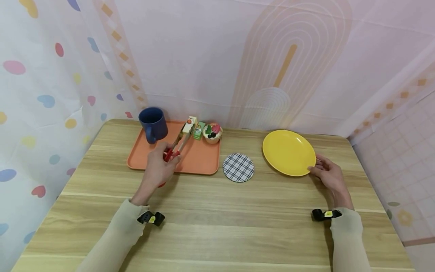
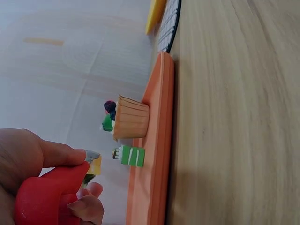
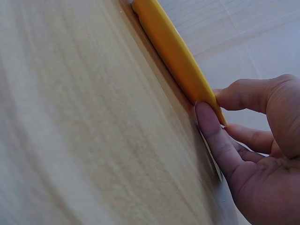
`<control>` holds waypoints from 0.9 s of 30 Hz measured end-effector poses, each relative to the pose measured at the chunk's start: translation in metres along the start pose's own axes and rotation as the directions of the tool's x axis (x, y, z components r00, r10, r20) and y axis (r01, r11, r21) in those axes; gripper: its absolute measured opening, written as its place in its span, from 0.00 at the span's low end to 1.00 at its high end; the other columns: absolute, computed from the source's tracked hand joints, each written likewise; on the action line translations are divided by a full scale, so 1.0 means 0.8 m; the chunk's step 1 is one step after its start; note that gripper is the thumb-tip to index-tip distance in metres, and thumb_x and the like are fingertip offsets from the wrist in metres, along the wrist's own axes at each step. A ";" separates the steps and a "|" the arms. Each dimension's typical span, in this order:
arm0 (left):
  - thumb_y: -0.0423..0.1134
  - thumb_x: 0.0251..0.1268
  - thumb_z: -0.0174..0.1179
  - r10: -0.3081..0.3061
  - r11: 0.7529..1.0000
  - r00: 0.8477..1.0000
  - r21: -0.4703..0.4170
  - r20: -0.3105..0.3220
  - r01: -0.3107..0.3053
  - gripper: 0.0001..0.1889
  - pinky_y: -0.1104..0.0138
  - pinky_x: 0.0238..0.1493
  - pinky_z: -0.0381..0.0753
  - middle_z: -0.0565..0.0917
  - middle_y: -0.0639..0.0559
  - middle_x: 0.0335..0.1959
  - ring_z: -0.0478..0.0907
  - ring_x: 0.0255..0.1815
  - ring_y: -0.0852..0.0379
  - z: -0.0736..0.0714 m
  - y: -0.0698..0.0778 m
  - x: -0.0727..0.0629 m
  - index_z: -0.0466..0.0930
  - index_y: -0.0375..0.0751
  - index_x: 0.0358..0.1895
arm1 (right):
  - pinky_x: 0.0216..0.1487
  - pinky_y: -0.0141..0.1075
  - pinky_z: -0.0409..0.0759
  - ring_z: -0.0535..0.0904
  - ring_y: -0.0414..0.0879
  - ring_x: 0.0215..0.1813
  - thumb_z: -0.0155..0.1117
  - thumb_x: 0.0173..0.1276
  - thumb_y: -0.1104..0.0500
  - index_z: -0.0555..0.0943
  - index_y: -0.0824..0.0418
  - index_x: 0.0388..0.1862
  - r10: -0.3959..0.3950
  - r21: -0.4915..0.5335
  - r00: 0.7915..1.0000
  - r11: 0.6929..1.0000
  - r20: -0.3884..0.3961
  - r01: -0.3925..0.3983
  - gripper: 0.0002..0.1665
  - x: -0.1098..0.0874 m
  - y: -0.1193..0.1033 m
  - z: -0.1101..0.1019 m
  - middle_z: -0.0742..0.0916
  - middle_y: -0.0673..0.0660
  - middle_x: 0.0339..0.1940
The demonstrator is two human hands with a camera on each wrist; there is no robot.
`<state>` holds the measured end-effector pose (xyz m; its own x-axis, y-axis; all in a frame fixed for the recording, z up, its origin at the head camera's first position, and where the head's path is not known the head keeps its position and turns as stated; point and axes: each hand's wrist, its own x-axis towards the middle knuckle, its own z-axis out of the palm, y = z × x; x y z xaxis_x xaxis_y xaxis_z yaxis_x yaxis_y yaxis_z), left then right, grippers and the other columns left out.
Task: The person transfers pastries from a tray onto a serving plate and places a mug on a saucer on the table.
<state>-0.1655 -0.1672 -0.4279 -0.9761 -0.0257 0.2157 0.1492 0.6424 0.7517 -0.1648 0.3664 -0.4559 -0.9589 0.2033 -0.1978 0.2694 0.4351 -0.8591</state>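
My left hand (image 1: 158,168) grips a pair of red-handled tongs (image 1: 168,155) above the orange tray (image 1: 198,160). Between the tongs' tips is a small pale-yellow toy cake slice (image 1: 189,125) with a reddish topping. Just right of it on the tray sit a green layered cake slice (image 2: 133,156) and a fruit-topped cupcake (image 2: 131,117). At the right, my right hand (image 1: 329,175) pinches the near right rim of a yellow plate (image 1: 289,153). In the right wrist view the thumb and fingers lie on opposite faces of the plate's edge (image 3: 180,56).
A dark blue mug (image 1: 154,124) stands at the tray's back left corner. Between tray and plate lies a round checked coaster (image 1: 238,167). Behind the wooden table (image 1: 238,226) hangs a patterned cloth (image 1: 204,56).
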 end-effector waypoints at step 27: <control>0.37 0.68 0.68 0.057 0.998 0.998 -0.020 0.018 -0.057 0.14 0.65 0.27 0.73 0.84 0.39 0.40 0.79 0.33 0.46 0.009 0.036 -0.009 0.77 0.35 0.51 | 0.47 0.19 0.79 0.77 0.22 0.45 0.70 0.71 0.56 0.61 0.63 0.81 -0.008 0.005 1.000 1.000 0.017 0.008 0.45 0.003 0.002 -0.001 0.79 0.40 0.52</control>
<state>-0.1556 -0.1429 -0.4124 -0.9688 0.0250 0.2466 0.2073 0.6273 0.7507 -0.1665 0.3684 -0.4569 -0.9624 0.1850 -0.1989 0.2614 0.4320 -0.8632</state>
